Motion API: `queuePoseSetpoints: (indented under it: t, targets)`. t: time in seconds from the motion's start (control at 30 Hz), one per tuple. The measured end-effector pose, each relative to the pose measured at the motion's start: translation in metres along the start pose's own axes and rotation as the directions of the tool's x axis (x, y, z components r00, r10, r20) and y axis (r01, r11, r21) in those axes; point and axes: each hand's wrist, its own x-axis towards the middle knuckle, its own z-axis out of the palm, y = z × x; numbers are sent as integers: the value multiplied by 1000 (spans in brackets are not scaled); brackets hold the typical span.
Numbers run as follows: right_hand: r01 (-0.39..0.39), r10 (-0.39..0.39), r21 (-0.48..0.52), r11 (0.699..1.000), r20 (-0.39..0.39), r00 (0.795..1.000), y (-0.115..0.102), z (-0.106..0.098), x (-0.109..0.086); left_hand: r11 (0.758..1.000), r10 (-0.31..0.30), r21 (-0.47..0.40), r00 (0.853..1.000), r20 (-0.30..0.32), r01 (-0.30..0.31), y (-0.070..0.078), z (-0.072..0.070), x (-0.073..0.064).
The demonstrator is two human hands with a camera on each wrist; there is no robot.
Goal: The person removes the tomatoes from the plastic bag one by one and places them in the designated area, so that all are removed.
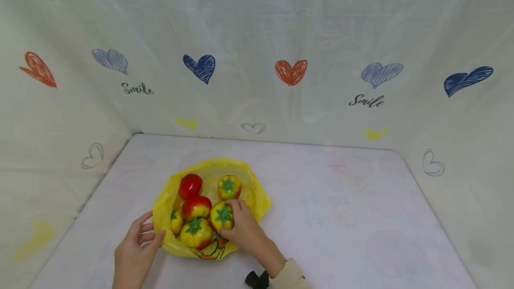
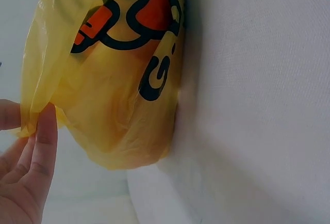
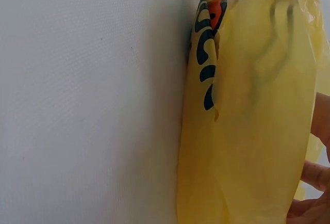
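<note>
A yellow plastic bag (image 1: 261, 191) stands wide open on the table, with dark and orange print on its front. My left hand (image 1: 136, 246) pinches the bag's left rim between thumb and fingers; the left wrist view shows the plastic bunched there. Inside, my right hand (image 1: 245, 231) grips a yellow-green toy fruit (image 1: 220, 217) with a green star-shaped leafy top. Another leafy-topped fruit (image 1: 229, 186) lies behind it. A larger one (image 1: 194, 234) is at the front, a small one (image 1: 175, 223) at the left. A red fruit (image 1: 190, 185) and a red-yellow fruit (image 1: 196, 207) lie between them.
The bag rests on the left part of a pale table (image 1: 341, 226). A white curtain (image 1: 249, 21) printed with hearts hangs behind and at both sides. A black device (image 1: 257, 279) sits at my right wrist, beside the cream sleeve (image 1: 290, 275).
</note>
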Motion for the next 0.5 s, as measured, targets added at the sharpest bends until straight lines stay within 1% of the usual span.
queuePoseSetpoints:
  t: [0.07, 0.1, 0.13, 0.2, 0.27, 0.37, 0.5]
  targets:
    - [6, -6, -6, 1000, -9, 1000, 0, 0, 0, 1000, 9, 3, 1000, -8, -8, -2, 1, 1]
    - [8, -8, -8, 1000, -14, 1000, 0, 0, 0, 1000, 8, 1, 1000, -10, -8, 0, 0, 0]
    - [9, -9, -6, 1000, -19, 1000, 0, 0, -1, 1000, 5, 2, 1000, -11, -5, 3, -1, -1]
    - [8, -8, 3, 1000, -23, 1000, 0, 0, -2, 1000, 9, -9, 1000, 10, -8, 9, -6, -4]
    - [10, -10, 4, 1000, -27, 1000, -2, -2, -3, 1000, 0, -12, 1000, 11, 0, 15, -8, -7]
    - [27, -27, 0, 1000, -43, 999, -3, -4, -7, 1000, -5, -6, 1000, 11, 5, 14, -8, -7]
    - [66, -67, -17, 998, -84, 994, -6, -7, -15, 1000, -1, 1, 1000, 13, 1, 9, -7, -3]
